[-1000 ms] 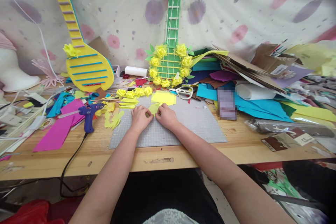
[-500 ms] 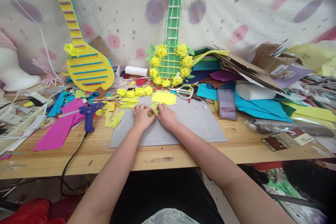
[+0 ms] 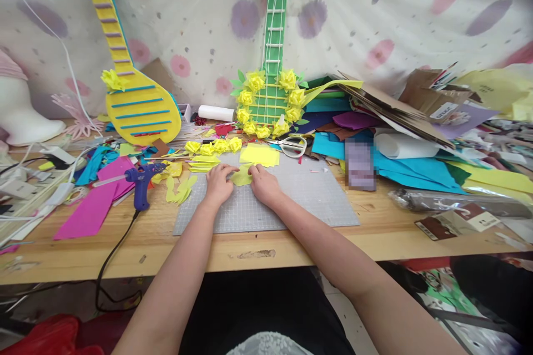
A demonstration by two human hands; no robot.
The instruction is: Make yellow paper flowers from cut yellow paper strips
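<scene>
A small yellow-green paper piece point(image 3: 241, 176) lies between my hands, low over the grey cutting mat point(image 3: 300, 205). My left hand point(image 3: 220, 184) pinches its left edge, thumb and fingers closed together. At the right edge, my right hand point(image 3: 265, 184) grips it with curled fingers, which partly cover it. Behind the hands are a stack of yellow paper sheets point(image 3: 260, 155) and white-handled scissors point(image 3: 292, 146). To the left lie folded yellow strips point(image 3: 204, 163) and loose yellow petal cutouts point(image 3: 180, 191). A row of yellow paper roses point(image 3: 214, 147) rests farther back.
A blue glue gun point(image 3: 142, 184) with its cord stands left of the mat, beside pink paper point(image 3: 89, 205). Yellow point(image 3: 144, 105) and green point(image 3: 272, 83) paper instruments lean against the curtain. Blue sheets point(image 3: 416, 169), cardboard point(image 3: 395, 102) and a small box point(image 3: 458, 221) crowd the right side.
My left hand has shifted slightly left, away from the right hand. The paper between them, bent up before, now lies flatter and shows more of its surface. My right hand has barely moved.
</scene>
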